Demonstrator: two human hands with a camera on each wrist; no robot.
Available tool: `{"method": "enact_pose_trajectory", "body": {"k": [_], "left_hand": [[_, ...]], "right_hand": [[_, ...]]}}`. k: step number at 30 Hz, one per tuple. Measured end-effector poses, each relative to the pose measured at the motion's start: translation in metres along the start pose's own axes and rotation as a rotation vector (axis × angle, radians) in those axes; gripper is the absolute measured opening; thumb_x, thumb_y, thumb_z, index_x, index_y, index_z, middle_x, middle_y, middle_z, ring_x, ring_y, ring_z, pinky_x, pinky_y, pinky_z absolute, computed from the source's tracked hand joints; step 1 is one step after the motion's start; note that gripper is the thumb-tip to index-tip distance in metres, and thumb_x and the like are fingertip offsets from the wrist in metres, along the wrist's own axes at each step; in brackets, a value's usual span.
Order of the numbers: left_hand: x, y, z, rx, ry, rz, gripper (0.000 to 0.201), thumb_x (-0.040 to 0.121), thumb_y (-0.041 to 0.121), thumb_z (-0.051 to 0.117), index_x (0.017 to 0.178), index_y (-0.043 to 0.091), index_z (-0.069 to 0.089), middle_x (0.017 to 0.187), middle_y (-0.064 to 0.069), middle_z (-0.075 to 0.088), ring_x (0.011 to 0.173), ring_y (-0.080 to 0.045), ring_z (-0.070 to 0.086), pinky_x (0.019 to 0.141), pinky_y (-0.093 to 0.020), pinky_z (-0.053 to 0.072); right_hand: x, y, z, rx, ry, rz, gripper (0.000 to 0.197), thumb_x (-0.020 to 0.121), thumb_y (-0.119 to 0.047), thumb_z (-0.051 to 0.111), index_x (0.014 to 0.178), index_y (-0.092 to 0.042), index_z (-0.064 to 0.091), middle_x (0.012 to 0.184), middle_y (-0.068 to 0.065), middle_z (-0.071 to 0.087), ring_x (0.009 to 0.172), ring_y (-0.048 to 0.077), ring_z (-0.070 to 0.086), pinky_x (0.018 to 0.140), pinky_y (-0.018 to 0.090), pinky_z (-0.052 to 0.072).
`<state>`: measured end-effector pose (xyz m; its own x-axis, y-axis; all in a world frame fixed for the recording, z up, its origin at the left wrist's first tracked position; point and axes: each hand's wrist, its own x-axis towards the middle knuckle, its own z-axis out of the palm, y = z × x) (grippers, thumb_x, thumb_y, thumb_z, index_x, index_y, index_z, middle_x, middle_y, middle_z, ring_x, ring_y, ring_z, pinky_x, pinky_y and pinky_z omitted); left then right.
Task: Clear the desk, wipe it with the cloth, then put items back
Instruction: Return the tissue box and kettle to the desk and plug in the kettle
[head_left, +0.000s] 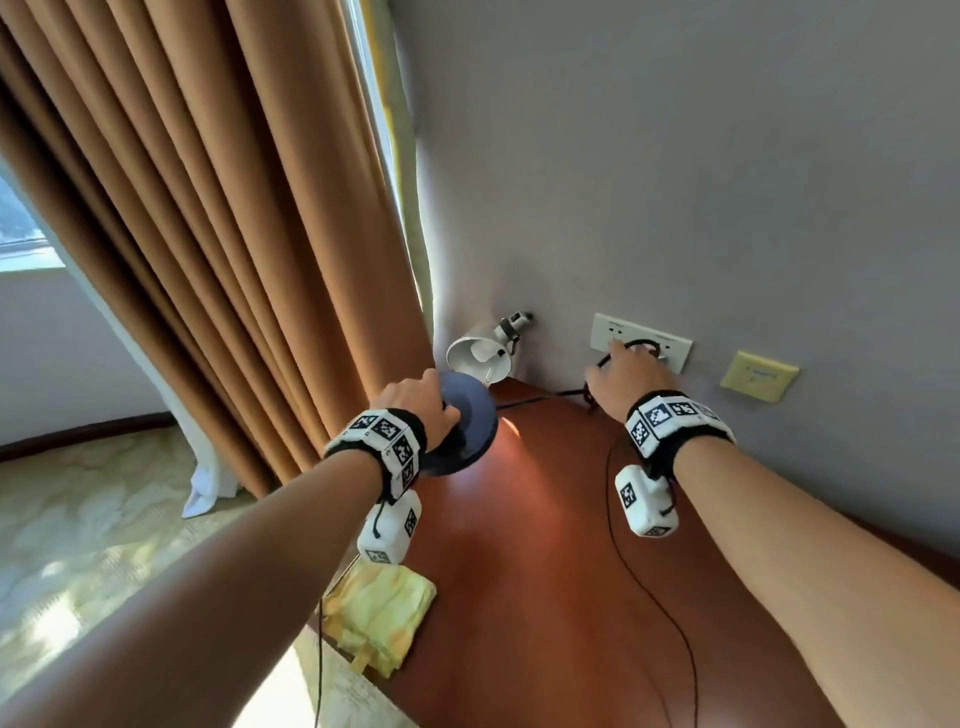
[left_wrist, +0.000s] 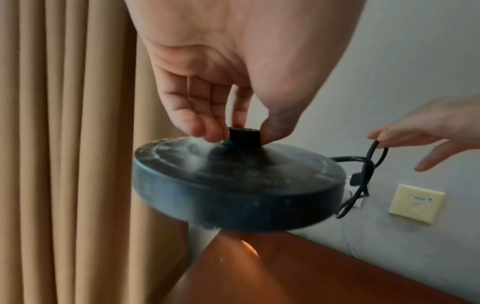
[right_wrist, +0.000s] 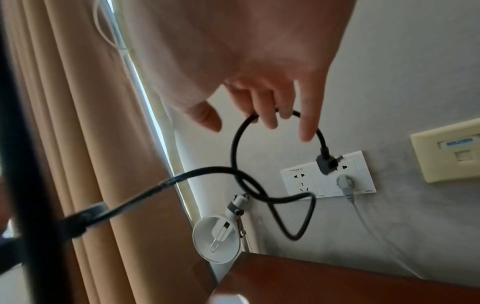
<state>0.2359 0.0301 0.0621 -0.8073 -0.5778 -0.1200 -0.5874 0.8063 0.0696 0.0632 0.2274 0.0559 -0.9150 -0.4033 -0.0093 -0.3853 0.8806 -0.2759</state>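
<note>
My left hand (left_wrist: 237, 134) pinches the small central knob of a round dark base (left_wrist: 233, 185) and holds it tilted above the far left corner of the brown desk (head_left: 545, 571). A black cord (right_wrist: 259, 185) runs from the base in loops toward the wall. My right hand (right_wrist: 270, 117) hooks two curled fingers over the cord's top loop, index finger straight. The cord's black plug (right_wrist: 326, 164) hangs tilted at the white socket plate (right_wrist: 327, 176), its prongs showing. A yellow cloth (head_left: 382, 613) lies crumpled on the desk's left edge.
A white clip lamp (head_left: 480, 353) sits behind the desk's far corner. A grey plug (right_wrist: 344, 183) stays in the socket plate. A beige data plate (head_left: 758, 375) is further right on the wall. Tan curtains (head_left: 234, 234) hang at the left.
</note>
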Motion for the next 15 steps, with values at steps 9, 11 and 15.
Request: {"method": "enact_pose_trajectory", "body": {"k": [9, 11, 15], "left_hand": [[0.094, 0.038, 0.039, 0.048, -0.159, 0.084, 0.042, 0.094, 0.041, 0.051, 0.126, 0.014, 0.046, 0.108, -0.009, 0.065, 0.093, -0.029, 0.060, 0.072, -0.036, 0.047], [0.109, 0.050, 0.049, 0.060, -0.182, 0.139, 0.042, 0.093, 0.043, 0.053, 0.123, 0.013, 0.048, 0.112, -0.010, 0.064, 0.096, -0.031, 0.061, 0.071, -0.035, 0.045], [0.138, 0.075, 0.076, 0.062, -0.247, 0.268, 0.045, 0.092, 0.045, 0.055, 0.125, 0.015, 0.049, 0.118, -0.011, 0.065, 0.108, -0.032, 0.061, 0.083, -0.038, 0.050]], "right_hand": [[0.044, 0.040, 0.002, -0.141, 0.095, 0.108, 0.036, 0.105, -0.033, 0.034, 0.127, -0.011, 0.052, 0.121, 0.017, 0.062, 0.117, 0.034, 0.055, 0.087, 0.042, 0.045], [0.046, 0.045, 0.005, -0.124, 0.111, 0.095, 0.034, 0.105, -0.032, 0.034, 0.123, -0.014, 0.057, 0.113, 0.015, 0.065, 0.107, 0.034, 0.061, 0.079, 0.039, 0.044], [0.054, 0.049, 0.020, -0.063, 0.108, 0.093, 0.031, 0.106, -0.032, 0.036, 0.116, -0.024, 0.064, 0.103, 0.011, 0.070, 0.095, 0.035, 0.064, 0.069, 0.034, 0.039]]}}
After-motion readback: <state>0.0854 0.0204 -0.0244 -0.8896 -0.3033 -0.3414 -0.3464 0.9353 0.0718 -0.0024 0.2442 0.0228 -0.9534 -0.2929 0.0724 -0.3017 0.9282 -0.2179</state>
